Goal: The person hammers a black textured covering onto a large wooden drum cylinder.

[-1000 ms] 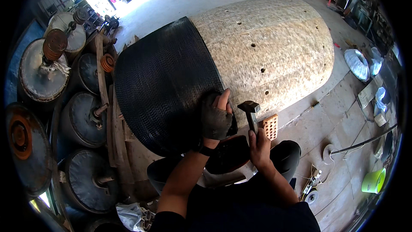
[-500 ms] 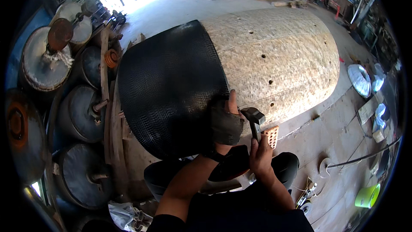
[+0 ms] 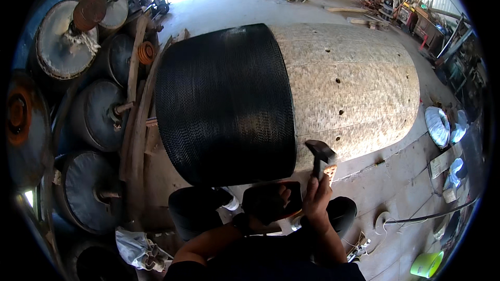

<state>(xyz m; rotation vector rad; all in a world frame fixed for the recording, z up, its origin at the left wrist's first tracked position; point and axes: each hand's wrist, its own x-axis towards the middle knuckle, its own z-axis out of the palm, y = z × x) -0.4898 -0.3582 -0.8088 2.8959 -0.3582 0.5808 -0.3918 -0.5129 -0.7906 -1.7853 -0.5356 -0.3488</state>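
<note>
A big barrel-shaped drum lies on its side in front of me. Its left half is wrapped in black ribbed mesh [image 3: 226, 104]; its right half is bare pale woven surface [image 3: 354, 83] with a few small holes. My right hand [image 3: 317, 200] grips a dark-headed hammer [image 3: 319, 152], raised just below the drum where the mesh ends. A small orange perforated piece [image 3: 330, 170] shows beside the hammer. My left hand [image 3: 268, 203], in a black glove, is low under the drum's bottom edge, next to my right hand. What it holds is hidden.
Several round dark drums on axles [image 3: 99, 114] and leaning wooden planks [image 3: 134, 99] crowd the left. White sacks [image 3: 437, 125] lie at the right, a green bucket [image 3: 424, 264] at lower right, a cable [image 3: 416, 218] on the concrete floor. Workshop clutter stands far behind.
My gloved left hand has come off the mesh edge and dropped below the drum. The hammer stays raised in my right hand, and my view has shifted closer and lower.
</note>
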